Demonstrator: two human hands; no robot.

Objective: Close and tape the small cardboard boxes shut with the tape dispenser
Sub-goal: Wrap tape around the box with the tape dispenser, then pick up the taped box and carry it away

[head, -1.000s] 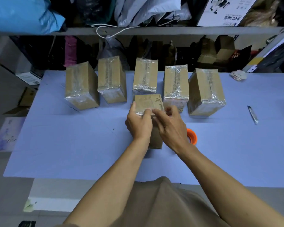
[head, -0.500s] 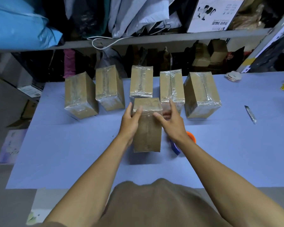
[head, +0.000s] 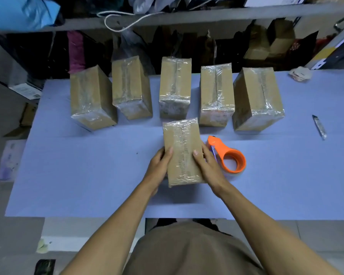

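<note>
The right hand (head: pixel 209 167) is covering the near edge of the orange tape dispenser (head: pixel 229 156) and the right side of the taped box (head: pixel 182 153). The left hand (head: pixel 159 165) is hiding that box's left side. Printing on one rear box (head: pixel 216 96) is blurring beyond reading. The frame is cutting off the desk (head: pixel 87 175) at right.

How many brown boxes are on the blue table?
6: five in a back row, one in front held between both hands. None looks hidden.

Both hands (head: pixel 159 165) grip taped box (head: pixel 182 151) (orange dispenser (head: pixel 229 156) beside)
</note>
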